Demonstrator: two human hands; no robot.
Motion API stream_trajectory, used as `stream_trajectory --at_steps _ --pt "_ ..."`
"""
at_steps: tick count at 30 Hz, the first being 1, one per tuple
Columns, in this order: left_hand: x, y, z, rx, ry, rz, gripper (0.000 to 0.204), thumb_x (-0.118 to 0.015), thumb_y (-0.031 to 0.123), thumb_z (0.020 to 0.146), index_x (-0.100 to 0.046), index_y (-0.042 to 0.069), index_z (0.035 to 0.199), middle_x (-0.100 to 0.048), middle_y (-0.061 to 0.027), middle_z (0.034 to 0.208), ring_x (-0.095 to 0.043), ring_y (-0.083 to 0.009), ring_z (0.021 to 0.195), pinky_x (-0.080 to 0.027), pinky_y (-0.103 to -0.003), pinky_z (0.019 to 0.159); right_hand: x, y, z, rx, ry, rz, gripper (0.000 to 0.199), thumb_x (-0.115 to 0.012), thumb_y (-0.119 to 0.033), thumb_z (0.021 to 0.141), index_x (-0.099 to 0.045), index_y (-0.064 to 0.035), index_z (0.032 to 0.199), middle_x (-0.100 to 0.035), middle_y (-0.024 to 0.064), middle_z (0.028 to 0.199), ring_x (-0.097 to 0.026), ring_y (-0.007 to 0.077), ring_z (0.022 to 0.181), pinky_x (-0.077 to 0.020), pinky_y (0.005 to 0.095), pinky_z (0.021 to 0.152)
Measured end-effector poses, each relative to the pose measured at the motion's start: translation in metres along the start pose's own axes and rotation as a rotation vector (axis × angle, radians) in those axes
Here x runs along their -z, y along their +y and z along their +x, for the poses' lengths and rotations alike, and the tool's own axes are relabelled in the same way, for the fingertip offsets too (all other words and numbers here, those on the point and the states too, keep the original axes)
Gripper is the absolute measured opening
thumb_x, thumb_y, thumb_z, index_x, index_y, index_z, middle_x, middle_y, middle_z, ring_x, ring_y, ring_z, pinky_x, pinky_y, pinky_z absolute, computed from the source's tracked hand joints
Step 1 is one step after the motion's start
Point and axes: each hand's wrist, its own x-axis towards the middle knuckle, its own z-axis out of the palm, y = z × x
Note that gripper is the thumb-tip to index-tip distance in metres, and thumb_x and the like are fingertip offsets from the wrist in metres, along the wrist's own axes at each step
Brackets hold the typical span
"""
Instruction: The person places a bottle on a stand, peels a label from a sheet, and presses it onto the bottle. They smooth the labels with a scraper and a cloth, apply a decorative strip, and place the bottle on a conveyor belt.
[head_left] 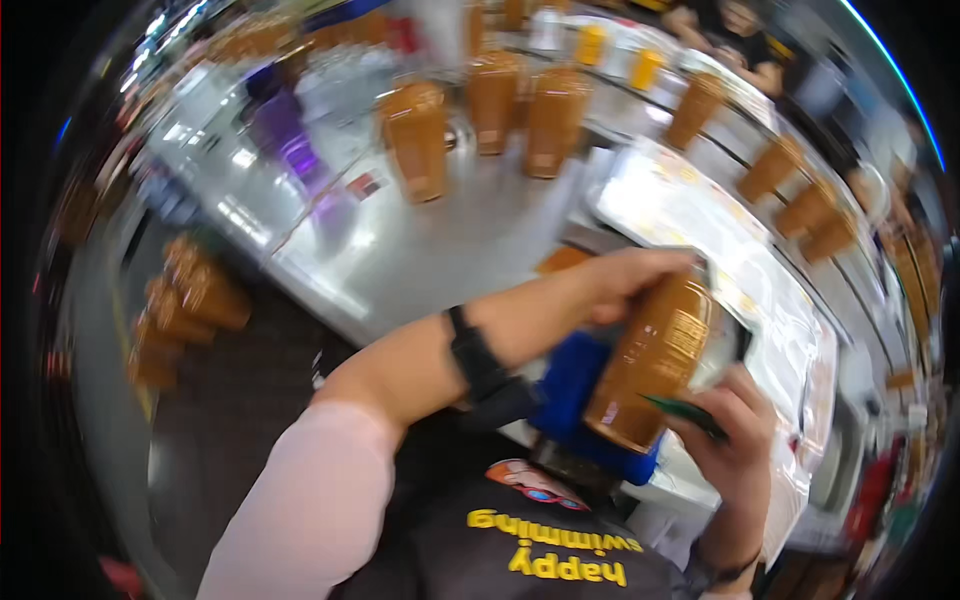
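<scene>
A glossy amber-brown bottle-shaped container (650, 365) lies tilted in front of me, with a printed patch on its upper side. My left hand (628, 282) is closed around its far end. Against the near end, my right hand (738, 425) pinches a slim green pointed tool (690, 414); its tip meets or overlaps the container's side, and I cannot make out its exact kind. Beneath the container shows a blue padded support (570, 390). Motion blurs much of the view.
Several similar amber containers stand on the shiny metal table (350, 270), one amber container (415, 140) nearest. A purple bottle (285, 130) is at the left. Shiny clear sheeting (690, 200) covers the surface to the right. A co-worker (735, 40) sits at the far side.
</scene>
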Motion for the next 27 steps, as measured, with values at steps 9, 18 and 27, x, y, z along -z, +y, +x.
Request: stream_trajectory --at_steps 9,18,27 --pt "-0.038 0.043 0.04 -0.334 0.005 0.299 0.02 -0.069 0.024 0.083 -0.069 0.004 0.089 -0.069 -0.0055 0.084 -0.063 -0.0118 0.071 -0.049 -0.026 0.063 0.073 0.054 -0.01 0.074 0.447 -0.2 0.014 -0.07 -0.003 0.085 -0.065 0.007 0.094 -0.063 0.0105 0.077 -0.058 0.016 0.061 -0.0472 0.0236 0.049" --pt "0.042 -0.02 -0.265 -1.317 0.813 0.364 0.033 -0.052 0.028 0.094 -0.062 0.0 0.108 -0.066 -0.0123 0.104 -0.065 -0.0207 0.096 -0.053 -0.033 0.084 0.083 0.062 0.02 0.018 0.276 0.02 0.03 -0.058 -0.016 0.096 -0.056 0.0019 0.12 -0.057 0.0062 0.115 -0.055 0.0149 0.099 -0.0448 0.0257 0.086" --pt "0.256 -0.095 -0.428 -1.076 2.251 0.959 0.029 -0.067 0.025 0.088 -0.066 0.002 0.106 -0.069 -0.0089 0.095 -0.065 -0.0172 0.088 -0.049 -0.028 0.082 0.022 0.052 0.107 -0.07 0.158 -0.033 0.033 -0.051 -0.021 0.1 -0.054 -0.0018 0.126 -0.058 0.0046 0.117 -0.054 0.0107 0.103 -0.0419 0.0209 0.087"
